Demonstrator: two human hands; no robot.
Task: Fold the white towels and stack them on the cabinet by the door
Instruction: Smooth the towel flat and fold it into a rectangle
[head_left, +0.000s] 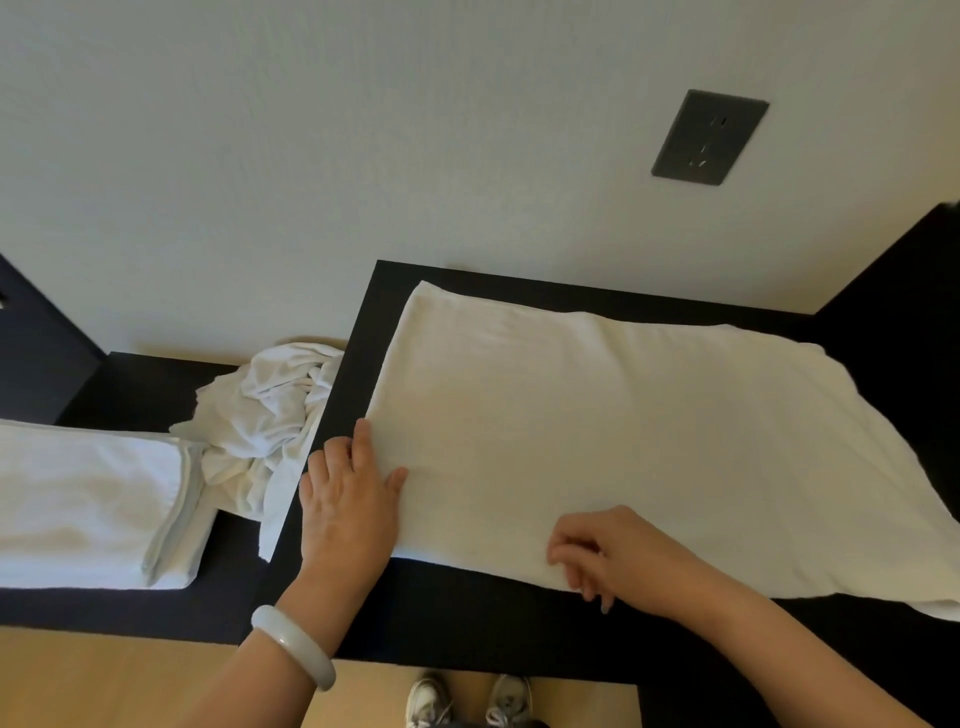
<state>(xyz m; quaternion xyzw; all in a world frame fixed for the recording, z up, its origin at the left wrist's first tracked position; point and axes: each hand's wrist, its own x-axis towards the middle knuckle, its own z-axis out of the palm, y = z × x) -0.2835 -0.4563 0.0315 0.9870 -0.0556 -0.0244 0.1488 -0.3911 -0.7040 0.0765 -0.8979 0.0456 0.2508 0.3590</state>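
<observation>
The white towel (623, 431) lay flat on the dark table (467, 618), centre to 3 o'clock. The left hand (348, 499) pressed its 9 o'clock edge, grip wide; the right hand (613, 556) pinched the 6 o'clock hem in a narrow grip. Folded towels (88, 499) sat at 9 o'clock.

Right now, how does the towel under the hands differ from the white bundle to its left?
The flat towel lies spread and smooth; the crumpled pile is bunched and creased. The flat towel sits on the raised dark top; the crumpled pile lies on the lower shelf beside it. The left hand presses the flat towel and the right hand pinches its near edge; nothing touches the crumpled pile. Both are white cloth.
</observation>
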